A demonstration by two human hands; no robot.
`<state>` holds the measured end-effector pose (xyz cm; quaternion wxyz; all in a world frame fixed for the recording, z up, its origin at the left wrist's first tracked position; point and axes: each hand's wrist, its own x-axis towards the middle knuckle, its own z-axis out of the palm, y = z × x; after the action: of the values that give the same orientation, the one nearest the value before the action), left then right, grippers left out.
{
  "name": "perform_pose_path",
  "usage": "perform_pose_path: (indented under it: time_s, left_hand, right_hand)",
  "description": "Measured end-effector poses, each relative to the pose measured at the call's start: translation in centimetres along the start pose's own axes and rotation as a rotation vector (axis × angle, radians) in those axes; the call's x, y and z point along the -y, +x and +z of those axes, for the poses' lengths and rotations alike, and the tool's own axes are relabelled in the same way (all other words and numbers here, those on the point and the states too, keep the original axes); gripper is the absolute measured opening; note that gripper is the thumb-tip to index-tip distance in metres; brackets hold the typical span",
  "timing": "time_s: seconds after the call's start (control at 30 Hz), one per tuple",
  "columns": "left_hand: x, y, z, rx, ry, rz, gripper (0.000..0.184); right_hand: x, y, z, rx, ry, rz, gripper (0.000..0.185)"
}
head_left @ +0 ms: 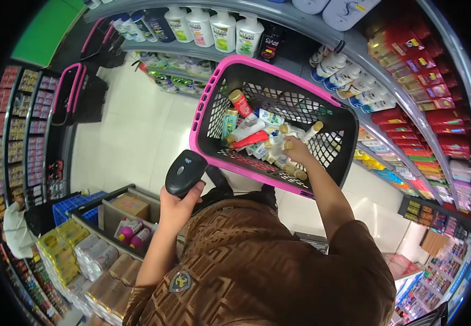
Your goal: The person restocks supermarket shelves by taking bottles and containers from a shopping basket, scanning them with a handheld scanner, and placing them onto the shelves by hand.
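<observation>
A black handheld barcode scanner (185, 173) is in my left hand (176, 207), with the fingers wrapped round its handle. My right hand (299, 152) reaches over the near side of a black shopping basket (199, 120) with a pink rim. Its fingers close on a bottle with a gold cap (288, 145); the bottle's body is mostly hidden among the others. Several bottles and tubes lie jumbled in the basket. Among them are a red bottle with a gold cap (240, 102), a red tube (250, 139) and a white bottle (248, 129).
Shampoo pump bottles (223, 31) line the shelf (197, 51) beyond the basket. More shelves of red packs (417, 65) curve along the right. At lower left stand stacked cans (97, 258) and a box holding pink bottles (133, 232). Another pink-rimmed basket (80, 98) sits farther left.
</observation>
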<state>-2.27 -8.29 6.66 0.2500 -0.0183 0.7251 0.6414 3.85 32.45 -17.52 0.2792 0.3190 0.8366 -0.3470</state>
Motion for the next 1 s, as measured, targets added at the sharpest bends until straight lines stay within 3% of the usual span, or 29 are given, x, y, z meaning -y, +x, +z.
perform_pose_path:
  time_s: [0.07, 0.13, 0.23, 0.33, 0.4, 0.43, 0.47, 0.53, 0.57, 0.6, 0.67, 0.73, 0.8, 0.87, 0.93, 1.0]
  left_hand:
    - [0.0, 2.0, -0.7, 0.084, 0.008, 0.042, 0.014]
    - [-0.4, 3.7, -0.7, 0.168, 0.001, 0.115, 0.02]
    - [-2.6, 5.5, -0.3, 0.323, -0.014, 0.09, 0.025]
    - [-3.4, 7.1, 0.4, 0.464, -0.087, 0.217, 0.03]
    - [-3.9, 7.6, 0.5, 0.568, -0.067, 0.066, 0.033]
    - [-3.4, 7.7, 1.1, 0.569, -0.165, 0.248, 0.033]
    - [-3.0, 7.8, 1.6, 0.588, -0.173, 0.255, 0.033]
    - [-2.2, 7.5, 2.8, 0.64, -0.296, 0.164, 0.037]
    - [-1.9, 7.0, 4.1, 0.595, -0.331, 0.214, 0.036]
    - [-2.1, 6.7, 5.0, 0.605, -0.33, 0.207, 0.036]
    - [-3.1, 6.2, 6.1, 0.682, -0.42, -0.073, 0.033]
    - [-4.3, 5.8, 6.8, 0.704, -0.412, -0.037, 0.029]
    - [-5.3, 5.5, 7.0, 0.73, -0.379, -0.056, 0.028]
    - [-6.1, 5.7, 6.0, 0.792, -0.263, -0.027, 0.028]
    - [-7.3, 5.9, 4.3, 0.864, -0.132, -0.009, 0.027]
    - [-8.7, 5.6, 2.0, 0.889, 0.084, 0.119, 0.028]
  right_hand:
    - [3.8, -6.4, -3.0, 0.068, 0.488, -0.185, 0.06]
    - [7.8, -12.9, -5.5, 0.122, 0.772, -0.275, 0.059]
    - [12.5, -21.3, -7.0, 0.096, 0.985, -0.433, 0.061]
    - [16.6, -27.8, -7.1, -0.037, 0.965, -0.551, 0.061]
    - [18.8, -30.3, -6.6, -0.096, 1.019, -0.572, 0.058]
    - [19.5, -31.0, -6.2, -0.137, 1.068, -0.623, 0.056]
    - [19.8, -30.9, -5.5, -0.159, 1.062, -0.621, 0.056]
    - [19.8, -30.2, -3.4, -0.214, 1.367, -0.759, 0.053]
    - [20.5, -29.7, -2.5, -0.328, 1.497, -0.77, 0.052]
    - [18.5, -28.7, -2.2, -0.305, 1.568, -0.776, 0.047]
    - [22.3, -27.7, -2.5, -0.823, 1.606, -0.448, 0.045]
    - [22.5, -26.7, -1.7, -0.781, 1.513, -0.429, 0.039]
    - [23.0, -27.4, -0.9, -0.717, 1.631, -0.45, 0.039]
    - [23.2, -27.9, -1.0, -0.307, 1.885, -0.543, 0.039]
    - [23.0, -27.3, -0.5, -0.336, 1.98, -0.547, 0.041]
    - [22.2, -26.9, 0.2, -0.517, 1.819, -0.507, 0.045]
